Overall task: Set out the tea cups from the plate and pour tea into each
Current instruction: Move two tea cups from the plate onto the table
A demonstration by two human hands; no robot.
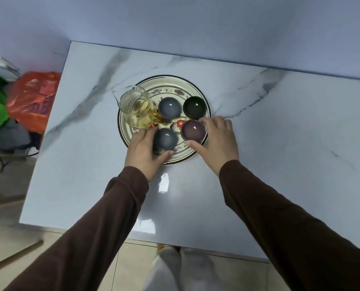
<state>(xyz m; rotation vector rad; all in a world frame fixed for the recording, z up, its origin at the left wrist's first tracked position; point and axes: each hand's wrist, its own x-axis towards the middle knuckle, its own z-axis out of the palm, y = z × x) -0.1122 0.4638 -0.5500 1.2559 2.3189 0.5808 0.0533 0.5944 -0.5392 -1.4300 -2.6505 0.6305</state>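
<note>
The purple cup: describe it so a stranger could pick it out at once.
On the marble table sits a round flowered plate holding a glass pitcher and four cups. The purple cup is at the plate's near right, between the right hand's fingers; it is the only mauve one.

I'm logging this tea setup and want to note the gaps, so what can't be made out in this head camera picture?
- Near blue-grey glazed cup: left side covered by the left hand.
- Purple glazed cup: right wall behind the right hand; whether the fingers grip is unclear.
- Clear glass pitcher: tea level is lost in reflections.
- Orange plastic bag: contents blurred.
</note>
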